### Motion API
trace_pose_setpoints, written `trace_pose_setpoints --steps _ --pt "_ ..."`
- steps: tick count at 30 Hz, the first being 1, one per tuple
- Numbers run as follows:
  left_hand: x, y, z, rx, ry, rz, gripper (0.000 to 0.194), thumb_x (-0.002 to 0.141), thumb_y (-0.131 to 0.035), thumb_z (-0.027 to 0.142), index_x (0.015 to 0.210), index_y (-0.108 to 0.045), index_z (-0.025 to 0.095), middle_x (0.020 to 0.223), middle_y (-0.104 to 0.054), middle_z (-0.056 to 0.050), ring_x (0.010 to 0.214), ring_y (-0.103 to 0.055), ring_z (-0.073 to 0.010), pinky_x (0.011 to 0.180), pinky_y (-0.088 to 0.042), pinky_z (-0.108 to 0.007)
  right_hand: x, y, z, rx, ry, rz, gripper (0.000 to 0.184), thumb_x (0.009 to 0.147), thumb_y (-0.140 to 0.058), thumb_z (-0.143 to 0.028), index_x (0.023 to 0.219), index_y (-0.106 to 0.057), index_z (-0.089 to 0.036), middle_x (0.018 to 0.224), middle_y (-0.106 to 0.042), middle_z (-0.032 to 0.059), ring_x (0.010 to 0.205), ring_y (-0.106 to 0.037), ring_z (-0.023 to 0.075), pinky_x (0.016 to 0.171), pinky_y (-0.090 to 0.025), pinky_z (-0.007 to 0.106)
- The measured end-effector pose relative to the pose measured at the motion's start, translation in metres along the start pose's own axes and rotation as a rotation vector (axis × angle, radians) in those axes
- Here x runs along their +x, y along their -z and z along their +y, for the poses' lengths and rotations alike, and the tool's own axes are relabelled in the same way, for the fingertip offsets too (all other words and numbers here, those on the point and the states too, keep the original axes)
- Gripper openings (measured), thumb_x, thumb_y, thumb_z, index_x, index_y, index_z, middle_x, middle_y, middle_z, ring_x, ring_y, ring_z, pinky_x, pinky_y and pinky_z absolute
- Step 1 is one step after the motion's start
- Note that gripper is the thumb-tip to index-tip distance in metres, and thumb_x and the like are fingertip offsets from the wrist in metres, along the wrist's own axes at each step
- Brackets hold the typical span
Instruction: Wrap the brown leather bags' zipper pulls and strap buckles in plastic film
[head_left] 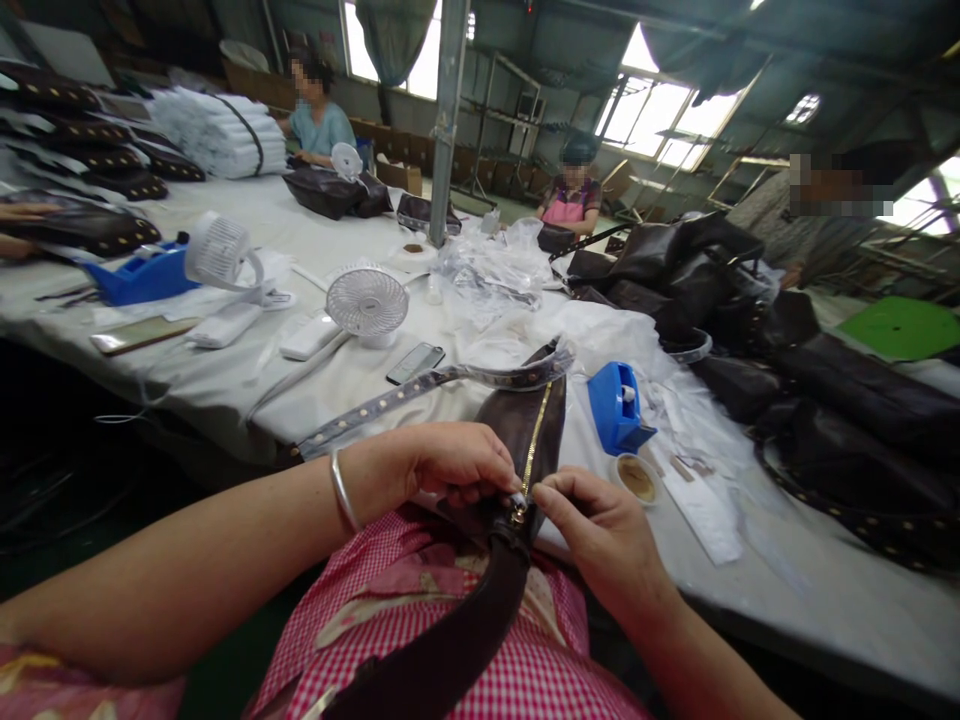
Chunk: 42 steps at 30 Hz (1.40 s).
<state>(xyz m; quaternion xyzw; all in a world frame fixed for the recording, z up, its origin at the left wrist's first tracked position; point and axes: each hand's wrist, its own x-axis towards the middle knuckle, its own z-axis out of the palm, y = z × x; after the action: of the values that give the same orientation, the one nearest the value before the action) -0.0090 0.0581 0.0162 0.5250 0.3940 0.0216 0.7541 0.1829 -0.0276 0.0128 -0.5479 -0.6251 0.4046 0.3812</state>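
Note:
A dark brown leather bag (525,420) with a gold zipper lies over the table's near edge and onto my lap. My left hand (442,465) is closed on the bag's leather just left of the zipper's lower end. My right hand (592,525) pinches at the zipper pull (517,510), fingers pressed together. A studded strap (420,390) wrapped in clear film runs from the bag leftwards across the table. A silver bangle sits on my left wrist.
A blue tape dispenser (616,405) and a small dish (636,478) stand right of the bag. Small white fans (367,302), a phone (415,363) and plastic wrapping lie beyond. Dark bags (825,380) pile up at the right. Other people sit across the white table (225,380).

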Motion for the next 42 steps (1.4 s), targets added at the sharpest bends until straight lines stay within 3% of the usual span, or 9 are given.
trace_pose_setpoints --steps 3,8,12,16,21,24,33,37,42 --pt "-0.001 -0.003 0.002 0.003 -0.003 0.023 0.016 0.068 -0.067 0.026 0.059 -0.056 0.018 0.04 -0.04 0.007 0.033 -0.032 -0.0077 0.034 -0.022 -0.02 0.001 -0.004 -0.002 -0.017 0.062 0.009 0.027 0.09 -0.063 -0.033 0.068 -0.066 -0.018 0.063 -0.058 -0.001 0.06 -0.054 0.0133 0.056 -0.043 0.024" --pt "-0.002 -0.01 0.006 0.022 -0.009 0.062 0.014 0.067 -0.062 0.022 0.056 -0.053 0.018 0.038 -0.037 0.008 0.032 -0.03 -0.0071 0.034 -0.022 -0.019 0.0 -0.014 -0.005 -0.252 0.415 -0.05 0.022 0.093 -0.057 -0.019 0.076 -0.07 -0.016 0.069 -0.057 0.0023 0.064 -0.056 0.0144 0.059 -0.042 0.026" --pt "-0.002 -0.01 0.006 0.048 -0.008 0.082 0.008 0.064 -0.063 0.02 0.059 -0.058 0.017 0.039 -0.04 0.007 0.034 -0.034 -0.0083 0.035 -0.024 -0.02 -0.003 -0.015 -0.009 -0.426 0.537 -0.102 0.023 0.095 -0.053 -0.014 0.084 -0.073 -0.015 0.076 -0.064 0.0063 0.071 -0.059 0.017 0.066 -0.045 0.029" --pt "-0.005 -0.005 0.005 0.057 -0.008 0.075 0.015 0.068 -0.067 0.026 0.059 -0.057 0.018 0.039 -0.04 0.007 0.035 -0.033 -0.0086 0.036 -0.024 -0.02 -0.002 -0.001 -0.009 -0.271 0.504 -0.227 0.021 0.096 -0.054 -0.016 0.096 -0.074 -0.018 0.08 -0.067 0.0047 0.071 -0.062 0.0149 0.064 -0.048 0.025" --pt "-0.007 -0.001 0.005 0.081 -0.026 0.05 0.017 0.074 -0.065 0.027 0.062 -0.057 0.019 0.043 -0.037 0.007 0.037 -0.031 -0.0085 0.037 -0.024 -0.021 0.004 0.012 0.001 -0.171 0.23 -0.02 0.016 0.093 -0.062 -0.026 0.087 -0.076 -0.021 0.075 -0.071 0.0011 0.07 -0.065 0.0147 0.064 -0.05 0.023" --pt "-0.008 -0.002 0.007 0.114 -0.034 0.047 0.018 0.076 -0.062 0.027 0.061 -0.054 0.019 0.044 -0.037 0.007 0.037 -0.031 -0.0089 0.037 -0.024 -0.021 0.007 0.008 0.005 -0.187 0.148 -0.041 0.018 0.091 -0.064 -0.03 0.081 -0.077 -0.021 0.072 -0.071 0.0006 0.068 -0.064 0.0155 0.062 -0.048 0.024" --pt "-0.012 -0.007 0.013 0.346 -0.074 0.102 0.019 0.078 -0.055 0.027 0.061 -0.05 0.02 0.047 -0.039 0.006 0.04 -0.036 -0.0102 0.04 -0.03 -0.023 0.008 -0.006 -0.003 -0.308 0.095 -0.037 0.013 0.085 -0.067 -0.028 0.08 -0.076 -0.021 0.07 -0.071 0.0016 0.063 -0.064 0.0162 0.058 -0.045 0.026" --pt "-0.014 -0.011 0.026 0.587 -0.086 0.169 0.018 0.078 -0.054 0.028 0.062 -0.055 0.02 0.047 -0.044 0.005 0.041 -0.039 -0.0118 0.042 -0.032 -0.024 0.008 -0.009 -0.009 -0.495 0.104 -0.011 0.013 0.083 -0.065 -0.028 0.072 -0.067 -0.02 0.059 -0.061 -0.0012 0.053 -0.055 0.0145 0.051 -0.036 0.026" --pt "-0.026 -0.025 0.051 0.989 -0.168 0.273 0.023 0.08 -0.055 0.02 0.06 -0.064 0.016 0.057 -0.061 -0.004 0.055 -0.053 -0.0176 0.052 -0.034 -0.028 0.007 -0.017 -0.012 -0.673 0.208 0.062 0.009 0.08 -0.062 -0.023 0.073 -0.058 -0.02 0.068 -0.061 0.0006 0.061 -0.055 0.0169 0.056 -0.035 0.029"
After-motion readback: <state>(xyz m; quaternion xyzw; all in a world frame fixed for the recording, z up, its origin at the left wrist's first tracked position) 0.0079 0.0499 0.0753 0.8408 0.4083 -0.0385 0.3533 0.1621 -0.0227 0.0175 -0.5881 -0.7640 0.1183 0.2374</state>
